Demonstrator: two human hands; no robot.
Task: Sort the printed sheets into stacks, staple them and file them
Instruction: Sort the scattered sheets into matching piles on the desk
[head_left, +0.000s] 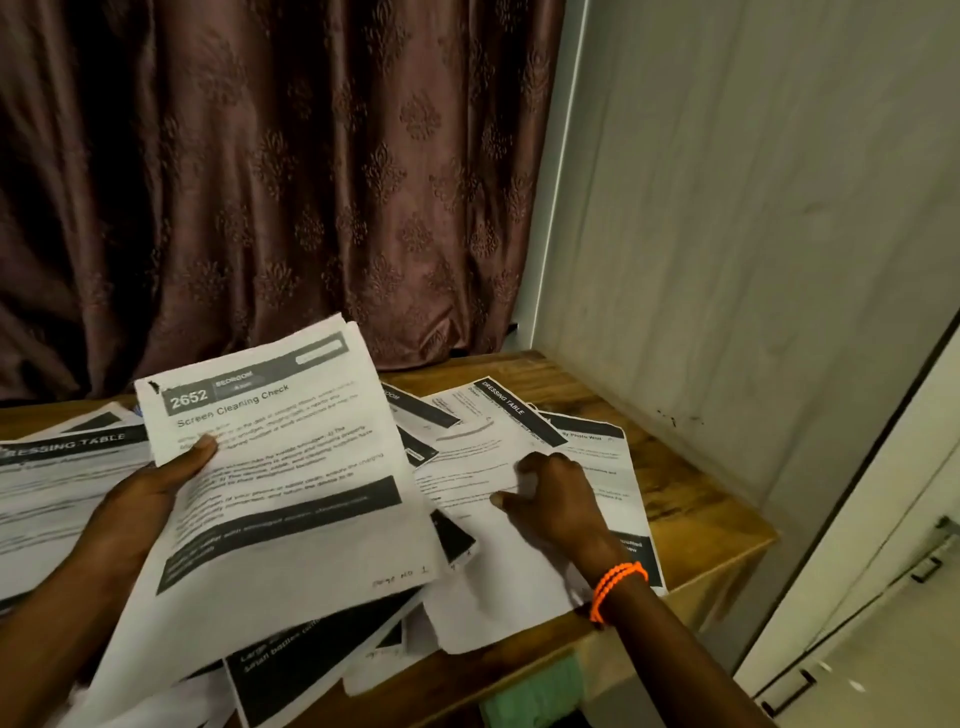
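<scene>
My left hand (156, 483) gripping the "Screen Cleaning Check" sheet (280, 483), thumb on top, my right hand (556, 499) beside that sheet, fingers curled, pinching a loose sheet (483, 467) on the wooden bench (691, 499), patterned brown curtain (270, 182) behind the bench.

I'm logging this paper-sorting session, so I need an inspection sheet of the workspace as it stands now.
Surface: wooden table, largely covered by paper.
Job's things: "Screen Cleaning Check" sheet lifted above the pile; "Dressing Table" sheet lying on the table; loose printed sheets overlapping untidily, no neat stacks yet. Stapler and file: nothing seen.
Clutter: green object below the table edge, unclear what.
Grips: left hand holds the lifted sheet, thumb on top; right hand pinches the "Dressing Table" sheet; orange bracelet on that wrist.
Cables: nothing seen.
Surroundings: brown patterned curtain behind; pale wall panel at right.
</scene>
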